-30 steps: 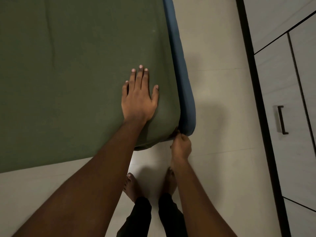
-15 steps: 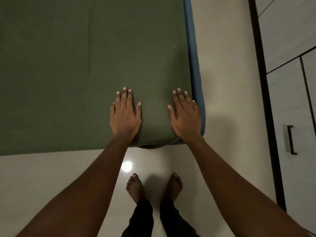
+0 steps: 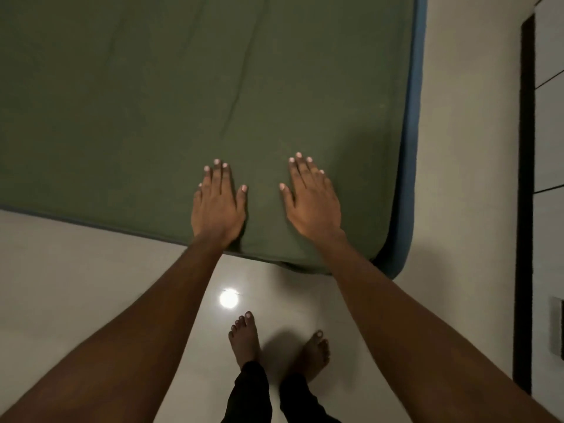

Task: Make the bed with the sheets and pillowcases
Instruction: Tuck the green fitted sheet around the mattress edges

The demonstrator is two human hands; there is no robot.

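Rightward, pale floor point(image 3: 464, 154) separates bed point(image 3: 152, 102) from wardrobe point(image 3: 549, 141).

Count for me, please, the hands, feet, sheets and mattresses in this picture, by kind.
Hands: 2 (left hand, right hand)
Feet: 2 (left foot, right foot)
Sheets: 1 (green sheet)
Mattresses: 1 (blue mattress)
Total: 6

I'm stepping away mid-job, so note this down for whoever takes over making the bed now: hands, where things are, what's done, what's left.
Left hand: open, flat on the green sheet near the near edge.
Right hand: open, flat beside the near right corner.
Done: sheet covers the mattress top and this corner; blue mattress side shows on the right.
Left: smooth the long crease; pillowcases not in view.
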